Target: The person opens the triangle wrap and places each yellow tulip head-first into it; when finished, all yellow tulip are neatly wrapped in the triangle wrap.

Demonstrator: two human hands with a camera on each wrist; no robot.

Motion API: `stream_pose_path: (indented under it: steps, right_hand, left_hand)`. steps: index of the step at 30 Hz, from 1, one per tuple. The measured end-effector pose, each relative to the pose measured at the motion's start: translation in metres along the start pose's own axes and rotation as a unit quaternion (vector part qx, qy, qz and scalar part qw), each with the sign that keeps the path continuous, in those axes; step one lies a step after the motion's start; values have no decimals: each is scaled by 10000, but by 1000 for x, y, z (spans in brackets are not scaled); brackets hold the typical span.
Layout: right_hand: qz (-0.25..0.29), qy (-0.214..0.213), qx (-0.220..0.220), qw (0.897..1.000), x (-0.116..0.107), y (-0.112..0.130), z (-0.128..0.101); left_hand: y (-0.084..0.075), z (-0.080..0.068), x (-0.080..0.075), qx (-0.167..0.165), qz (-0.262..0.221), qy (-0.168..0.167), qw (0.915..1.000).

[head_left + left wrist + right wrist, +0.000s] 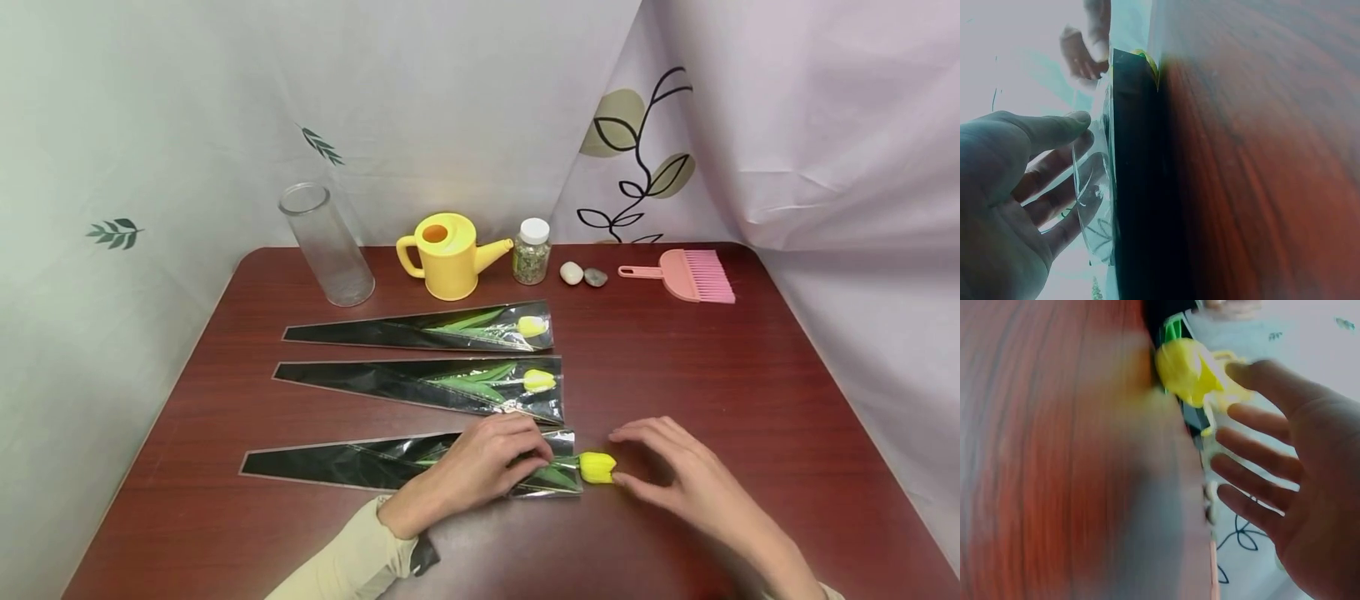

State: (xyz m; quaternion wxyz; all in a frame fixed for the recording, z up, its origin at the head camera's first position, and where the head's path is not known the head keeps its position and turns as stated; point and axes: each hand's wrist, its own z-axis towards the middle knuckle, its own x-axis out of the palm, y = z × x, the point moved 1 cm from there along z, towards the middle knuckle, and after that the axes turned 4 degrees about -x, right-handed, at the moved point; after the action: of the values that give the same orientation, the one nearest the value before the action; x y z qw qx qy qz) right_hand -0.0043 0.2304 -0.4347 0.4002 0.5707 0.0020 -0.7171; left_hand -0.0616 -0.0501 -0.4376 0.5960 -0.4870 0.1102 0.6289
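A yellow tulip with green leaves lies partly in the nearest black-and-clear flower sleeve, its bloom sticking out past the right end. My left hand rests over the sleeve near that open end. In the left wrist view, thumb and forefinger pinch the edge of the clear film, which stands away from the black backing. Just right of the bloom is my right hand, thumb and fingers spread apart around its tip, holding nothing. The right wrist view shows the bloom beyond the thumb.
Two more sleeved yellow tulips lie parallel behind. Along the back stand a clear glass vase, a yellow watering can and a white-capped jar. Two stones and a pink brush lie farther right.
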Motion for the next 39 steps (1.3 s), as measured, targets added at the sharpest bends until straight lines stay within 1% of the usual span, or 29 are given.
stream_pose_path:
  steps: [3, 6, 10, 16, 21, 24, 29, 36, 39]
  right_hand:
    - [-80, 303, 46, 9995, 1, -4, -5]
    - [-106, 297, -147, 9994, 4, -5, -7]
    - [-13, 123, -426, 9990, 7, -4, -6]
    - [-55, 152, -508, 9986, 9, -4, -6]
    - [51, 147, -518, 9985, 9, -3, -5]
    - [227, 114, -521, 9983, 9, -3, -4]
    - [741, 108, -466, 9961, 10, -2, -2]
    - [1497, 106, -462, 9876, 15, 0, 3]
    - [1701, 84, -434, 9844, 19, 2, 5]
  left_hand:
    - [0, 0, 0, 12, 16, -12, 10000]
    - [0, 0, 0, 14, 27, -5, 10000]
    - [-1, 1, -1, 16, 26, 0, 10000]
    - [-1, 1, 0, 29, 13, -13, 10000]
    - [-1, 1, -1, 42, 46, -4, 10000]
    - [-1, 1, -1, 38, 62, -5, 10000]
    - [-3, 1, -2, 93, 57, -18, 9999]
    - [-8, 3, -4, 238, -33, -55, 9997]
    - [-9, 4, -6, 305, -40, -81, 9995]
